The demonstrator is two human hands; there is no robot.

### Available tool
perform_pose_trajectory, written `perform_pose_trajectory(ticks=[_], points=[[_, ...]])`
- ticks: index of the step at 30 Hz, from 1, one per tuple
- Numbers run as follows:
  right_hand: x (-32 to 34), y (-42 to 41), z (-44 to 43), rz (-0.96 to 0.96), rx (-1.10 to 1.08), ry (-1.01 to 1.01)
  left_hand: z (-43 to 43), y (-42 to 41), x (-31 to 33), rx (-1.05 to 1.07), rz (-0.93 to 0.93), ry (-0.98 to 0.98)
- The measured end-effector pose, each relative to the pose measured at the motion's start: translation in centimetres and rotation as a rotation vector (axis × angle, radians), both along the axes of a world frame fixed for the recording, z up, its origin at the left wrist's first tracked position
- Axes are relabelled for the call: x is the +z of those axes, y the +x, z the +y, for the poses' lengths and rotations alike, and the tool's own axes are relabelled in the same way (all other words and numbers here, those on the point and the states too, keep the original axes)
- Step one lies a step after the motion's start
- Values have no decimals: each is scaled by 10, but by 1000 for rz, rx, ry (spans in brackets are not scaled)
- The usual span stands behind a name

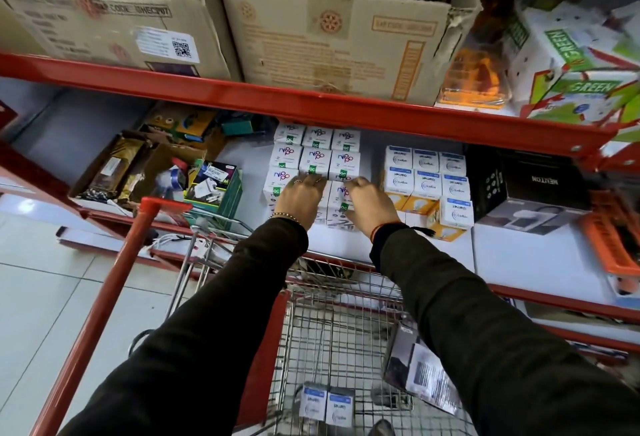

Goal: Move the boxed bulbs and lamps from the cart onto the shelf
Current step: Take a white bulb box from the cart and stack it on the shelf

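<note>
White bulb boxes with purple print and green QC stickers stand stacked in rows on the white shelf. My left hand and my right hand both rest on the front boxes of that stack, fingers curled over their tops. To the right stands a stack of white and blue bulb boxes over orange ones. In the wire cart below lie two white and blue bulb boxes and a dark lamp box.
A red shelf beam hangs just above the stack, carrying cardboard cartons and green and white boxes. Black boxes sit at the right, a cluttered open carton at the left. A red post stands beside the cart.
</note>
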State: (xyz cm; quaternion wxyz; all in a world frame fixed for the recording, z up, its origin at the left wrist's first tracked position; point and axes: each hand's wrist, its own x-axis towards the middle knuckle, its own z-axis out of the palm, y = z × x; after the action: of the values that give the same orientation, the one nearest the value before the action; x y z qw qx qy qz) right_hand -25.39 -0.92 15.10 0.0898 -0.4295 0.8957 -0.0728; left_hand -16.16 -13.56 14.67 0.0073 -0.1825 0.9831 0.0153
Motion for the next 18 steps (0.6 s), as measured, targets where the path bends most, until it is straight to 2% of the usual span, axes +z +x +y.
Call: perform_pose_trajectory(ticks=[10,18], points=[[-3,12,22,40,16,-117,18,21,-4,52,58,149],[-22,64,71,22,-41,-266,70,79,-34,6,284,206]])
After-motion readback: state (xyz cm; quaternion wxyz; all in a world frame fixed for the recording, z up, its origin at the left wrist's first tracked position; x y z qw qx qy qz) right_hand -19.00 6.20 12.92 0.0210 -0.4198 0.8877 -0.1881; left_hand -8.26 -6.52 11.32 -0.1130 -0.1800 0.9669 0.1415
